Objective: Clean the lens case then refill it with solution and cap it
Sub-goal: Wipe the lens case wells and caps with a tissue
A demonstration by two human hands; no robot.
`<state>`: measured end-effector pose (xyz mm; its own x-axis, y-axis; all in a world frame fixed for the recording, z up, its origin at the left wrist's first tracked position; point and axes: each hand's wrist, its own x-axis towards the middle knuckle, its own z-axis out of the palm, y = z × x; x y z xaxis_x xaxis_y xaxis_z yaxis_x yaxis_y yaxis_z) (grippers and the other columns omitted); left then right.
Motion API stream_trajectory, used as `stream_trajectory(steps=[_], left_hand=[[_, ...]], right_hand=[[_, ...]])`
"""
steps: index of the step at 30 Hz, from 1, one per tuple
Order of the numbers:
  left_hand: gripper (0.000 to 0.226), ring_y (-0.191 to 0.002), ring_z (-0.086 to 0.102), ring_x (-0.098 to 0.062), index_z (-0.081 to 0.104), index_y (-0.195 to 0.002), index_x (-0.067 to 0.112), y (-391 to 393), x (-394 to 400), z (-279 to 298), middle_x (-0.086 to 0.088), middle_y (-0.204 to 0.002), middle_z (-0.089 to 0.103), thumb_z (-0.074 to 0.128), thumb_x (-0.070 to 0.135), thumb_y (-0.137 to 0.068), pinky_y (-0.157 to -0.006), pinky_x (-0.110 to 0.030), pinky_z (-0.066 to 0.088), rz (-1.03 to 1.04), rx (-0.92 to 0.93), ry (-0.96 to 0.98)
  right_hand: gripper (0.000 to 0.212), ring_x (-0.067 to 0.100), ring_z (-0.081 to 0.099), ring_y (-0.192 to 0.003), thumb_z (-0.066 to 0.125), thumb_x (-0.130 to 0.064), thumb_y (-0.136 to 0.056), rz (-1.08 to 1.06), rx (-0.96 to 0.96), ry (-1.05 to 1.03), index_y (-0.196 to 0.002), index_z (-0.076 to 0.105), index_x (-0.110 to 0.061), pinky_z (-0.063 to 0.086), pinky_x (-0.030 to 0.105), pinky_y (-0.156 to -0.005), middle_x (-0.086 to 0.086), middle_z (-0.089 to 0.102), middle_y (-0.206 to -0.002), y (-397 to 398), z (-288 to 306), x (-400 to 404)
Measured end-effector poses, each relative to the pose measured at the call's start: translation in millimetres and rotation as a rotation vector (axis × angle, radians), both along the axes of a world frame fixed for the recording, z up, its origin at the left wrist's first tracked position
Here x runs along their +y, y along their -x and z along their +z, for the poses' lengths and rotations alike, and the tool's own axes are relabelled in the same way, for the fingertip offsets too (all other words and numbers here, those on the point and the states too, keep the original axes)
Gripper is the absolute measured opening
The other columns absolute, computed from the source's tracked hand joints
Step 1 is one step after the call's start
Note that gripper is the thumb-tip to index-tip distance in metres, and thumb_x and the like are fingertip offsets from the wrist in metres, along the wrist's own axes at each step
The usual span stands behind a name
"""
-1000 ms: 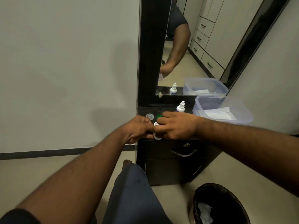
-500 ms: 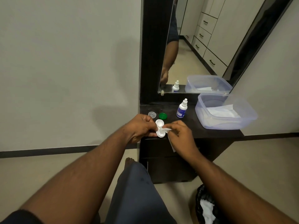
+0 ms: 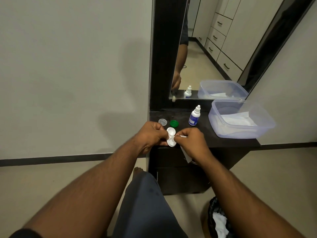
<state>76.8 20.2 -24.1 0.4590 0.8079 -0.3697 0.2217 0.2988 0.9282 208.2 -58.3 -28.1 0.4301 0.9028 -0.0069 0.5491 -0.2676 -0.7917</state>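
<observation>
A white two-well lens case [image 3: 171,136] with both wells uncapped is over the front edge of the dark cabinet top [image 3: 202,136]. My left hand [image 3: 151,134] grips its left side. My right hand [image 3: 190,140] pinches a white tissue [image 3: 186,154] against the case's right side; the tissue hangs below the hand. A clear cap [image 3: 163,121] and a green cap [image 3: 174,123] lie just behind the case. The white solution bottle [image 3: 194,115] with a blue label stands capped further back.
A clear plastic tub [image 3: 243,129] holding tissues sits at the right of the cabinet top. A mirror [image 3: 214,48] rises behind. A black bin [image 3: 217,219] with crumpled tissue stands on the floor at lower right. My knee is below the hands.
My right hand drew back off the case, which it covered before, and now pinches the tissue at the case's right side. The view shifted slightly. My left hand kept its hold.
</observation>
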Motion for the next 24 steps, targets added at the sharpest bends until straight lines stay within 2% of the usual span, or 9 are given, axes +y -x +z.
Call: stream_trajectory(steps=[3, 6, 10, 14, 21, 24], left_hand=[[0.021, -0.064, 0.071, -0.018, 0.057, -0.064, 0.004, -0.4, -0.3, -0.4, -0.014, -0.073, 0.068, 0.065, -0.008, -0.08, -0.054, -0.024, 0.057, 0.014, 0.006, -0.013], [0.021, -0.066, 0.071, -0.019, 0.058, -0.064, 0.005, -1.7, 0.8, -1.8, -0.014, -0.074, 0.068, 0.066, -0.007, -0.08, -0.058, -0.026, 0.059, 0.016, 0.007, -0.011], [0.023, -0.07, 0.071, -0.021, 0.057, -0.063, 0.006, -2.0, 1.1, -2.1, -0.013, -0.075, 0.068, 0.066, -0.007, -0.079, -0.066, -0.032, 0.061, 0.018, 0.015, -0.02], [0.024, -0.067, 0.071, -0.021, 0.056, -0.062, 0.005, -2.5, -0.4, -2.6, -0.014, -0.074, 0.068, 0.065, -0.009, -0.079, -0.06, -0.029, 0.061, 0.038, -0.019, -0.005], [0.02, -0.072, 0.072, -0.024, 0.058, -0.065, 0.002, -3.1, 0.7, -4.1, -0.017, -0.081, 0.068, 0.063, -0.01, -0.079, -0.061, -0.031, 0.061, 0.055, -0.03, 0.01], [0.018, -0.07, 0.071, -0.023, 0.059, -0.066, 0.001, -3.4, 0.5, -3.9, -0.017, -0.081, 0.068, 0.063, -0.01, -0.079, -0.059, -0.029, 0.06, 0.067, -0.022, 0.013]], right_hand=[[0.009, 0.006, 0.058, -0.069, 0.065, -0.013, -0.08, 0.005, 0.086, 0.028, -0.075, 0.073, -0.012, 0.04, 0.021, -0.059, -0.005, 0.067, -0.073, -2.2, 0.0, 2.6], [0.01, 0.009, 0.061, -0.075, 0.064, -0.012, -0.081, -0.004, 0.181, -0.03, -0.077, 0.074, -0.012, 0.043, 0.022, -0.063, -0.001, 0.07, -0.081, -1.8, -2.0, 2.2], [0.011, 0.008, 0.06, -0.075, 0.064, -0.013, -0.082, 0.048, 0.145, 0.029, -0.078, 0.073, -0.01, 0.043, 0.021, -0.062, -0.001, 0.07, -0.082, -5.4, 1.3, 1.7], [0.012, 0.01, 0.059, -0.074, 0.064, -0.011, -0.082, 0.085, 0.17, 0.055, -0.082, 0.073, -0.003, 0.046, 0.024, -0.066, 0.003, 0.07, -0.084, -10.3, 5.0, 2.8], [0.01, 0.015, 0.063, -0.083, 0.065, -0.014, -0.081, 0.111, 0.156, 0.075, -0.079, 0.073, -0.008, 0.048, 0.029, -0.072, 0.002, 0.071, -0.084, -15.1, 3.9, 1.3], [0.008, 0.011, 0.061, -0.08, 0.066, -0.013, -0.082, 0.101, 0.176, 0.052, -0.081, 0.074, -0.011, 0.047, 0.026, -0.069, 0.0, 0.07, -0.085, -13.5, 3.8, -2.5]])
